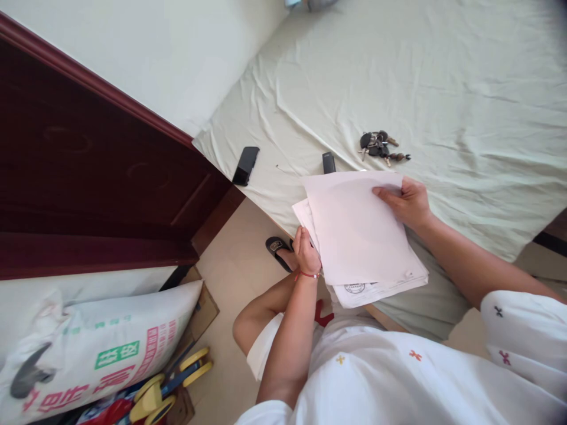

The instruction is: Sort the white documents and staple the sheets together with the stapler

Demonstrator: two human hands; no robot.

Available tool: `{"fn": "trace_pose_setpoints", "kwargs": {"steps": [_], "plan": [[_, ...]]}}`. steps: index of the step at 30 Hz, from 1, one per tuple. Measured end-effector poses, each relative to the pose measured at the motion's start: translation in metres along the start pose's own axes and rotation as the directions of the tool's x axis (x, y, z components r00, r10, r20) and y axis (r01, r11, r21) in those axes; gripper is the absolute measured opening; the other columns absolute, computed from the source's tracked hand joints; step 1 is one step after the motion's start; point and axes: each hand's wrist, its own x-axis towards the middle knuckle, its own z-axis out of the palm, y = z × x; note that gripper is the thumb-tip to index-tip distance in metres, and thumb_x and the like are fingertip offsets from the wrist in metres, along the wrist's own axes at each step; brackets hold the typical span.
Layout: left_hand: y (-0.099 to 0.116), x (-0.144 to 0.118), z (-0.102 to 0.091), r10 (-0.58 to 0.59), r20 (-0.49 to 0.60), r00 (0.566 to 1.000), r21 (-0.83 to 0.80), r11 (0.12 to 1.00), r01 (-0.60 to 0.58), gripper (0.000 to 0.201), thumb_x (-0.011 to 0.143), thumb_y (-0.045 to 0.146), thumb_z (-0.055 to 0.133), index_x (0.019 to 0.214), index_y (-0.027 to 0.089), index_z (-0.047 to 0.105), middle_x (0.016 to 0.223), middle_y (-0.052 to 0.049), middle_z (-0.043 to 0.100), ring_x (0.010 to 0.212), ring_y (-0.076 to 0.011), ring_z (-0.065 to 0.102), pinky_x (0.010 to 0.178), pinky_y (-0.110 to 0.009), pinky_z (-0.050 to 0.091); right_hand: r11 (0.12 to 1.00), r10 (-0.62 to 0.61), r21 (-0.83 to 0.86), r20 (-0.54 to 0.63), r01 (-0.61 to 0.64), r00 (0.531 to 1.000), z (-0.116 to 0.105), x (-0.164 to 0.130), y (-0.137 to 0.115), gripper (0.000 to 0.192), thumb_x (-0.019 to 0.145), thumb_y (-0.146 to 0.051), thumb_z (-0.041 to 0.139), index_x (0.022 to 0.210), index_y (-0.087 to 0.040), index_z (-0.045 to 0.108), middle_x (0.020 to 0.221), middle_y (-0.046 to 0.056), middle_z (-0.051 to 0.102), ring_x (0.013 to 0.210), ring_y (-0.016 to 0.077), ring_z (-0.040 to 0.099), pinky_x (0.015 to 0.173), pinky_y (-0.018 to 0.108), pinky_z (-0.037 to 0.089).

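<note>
Biggest thing here is the bed (443, 77), with its pale green sheet filling the whole upper right of the frame. Its near edge runs diagonally down through the middle. Over on the left is a dark red wooden headboard or cabinet (88, 171), and under it in the lower left corner sits a big printed sack (97, 348) with some yellow and blue clips (170, 383) poking out beside it.

Right in the centre is the stack of papers (361, 236), white sheets fanned a bit, hanging over the bed edge. The bottom sheet shows a round stamp near its lower edge.

The right hand (405, 202) is at the stack's upper right corner, thumb on top of the top sheet and fingers curled underneath, so it's pinching that corner. The left hand (306, 251) is against the stack's left edge, fingers closed onto the edge of the sheets; there's a red string on that wrist. So the papers sit squarely between both hands.

Smaller stuff: a bunch of keys (380, 146) lies on the sheet just above the papers, a black phone (245, 165) sits near the bed's left corner, and a small black object (328, 162) peeks out right at the stack's top edge. A black sandal (278, 249) shows on the floor just left of the left hand.
</note>
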Motion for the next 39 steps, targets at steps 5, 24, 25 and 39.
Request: {"fn": "trace_pose_setpoints", "kwargs": {"steps": [5, 24, 25, 39], "plan": [[-0.001, 0.001, -0.002, 0.060, 0.037, 0.998, 0.005, 0.998, -0.060, 0.048, 0.093, 0.067, 0.062, 0.081, 0.021, 0.069, 0.084, -0.004, 0.069, 0.085, -0.0200, 0.063, 0.087, -0.032, 0.051, 1.000, 0.017, 0.026, 0.024, -0.018, 1.000, 0.001, 0.000, -0.002, 0.035, 0.082, -0.058, 0.079, 0.084, -0.024, 0.070, 0.082, 0.004, 0.070, 0.078, 0.0239, 0.065, 0.065, 0.035, 0.056], [-0.007, 0.001, -0.002, 0.033, 0.062, 0.998, -0.102, 0.994, -0.027, 0.045, 0.090, 0.064, 0.070, 0.094, 0.020, 0.076, 0.097, -0.005, 0.077, 0.095, -0.0206, 0.071, 0.092, -0.030, 0.053, 0.998, 0.010, 0.068, 0.041, -0.013, 0.999, 0.003, 0.000, -0.002, 0.027, 0.084, -0.050, 0.078, 0.087, -0.023, 0.072, 0.088, 0.004, 0.071, 0.076, 0.0217, 0.065, 0.067, 0.034, 0.055], [-0.008, 0.001, -0.002, 0.026, 0.058, 0.998, -0.109, 0.994, -0.020, 0.045, 0.090, 0.064, 0.071, 0.095, 0.019, 0.076, 0.097, -0.005, 0.077, 0.095, -0.0204, 0.071, 0.092, -0.030, 0.053, 0.998, 0.006, 0.066, 0.041, -0.008, 0.999, 0.003, 0.000, -0.002, 0.027, 0.084, -0.049, 0.078, 0.087, -0.023, 0.072, 0.088, 0.004, 0.071, 0.076, 0.0214, 0.065, 0.067, 0.034, 0.054], [-0.017, 0.003, -0.001, -0.045, -0.088, 0.995, -0.077, 0.996, 0.039, 0.043, 0.089, 0.058, 0.074, 0.103, 0.018, 0.077, 0.110, -0.008, 0.078, 0.118, -0.0243, 0.069, 0.109, -0.033, 0.050, 0.999, -0.008, 0.041, -0.008, 0.008, 1.000, -0.002, 0.003, -0.002, 0.039, 0.089, -0.057, 0.072, 0.079, -0.020, 0.064, 0.068, 0.000, 0.054, 0.061, 0.0139, 0.049, 0.051, 0.025, 0.037]]}}
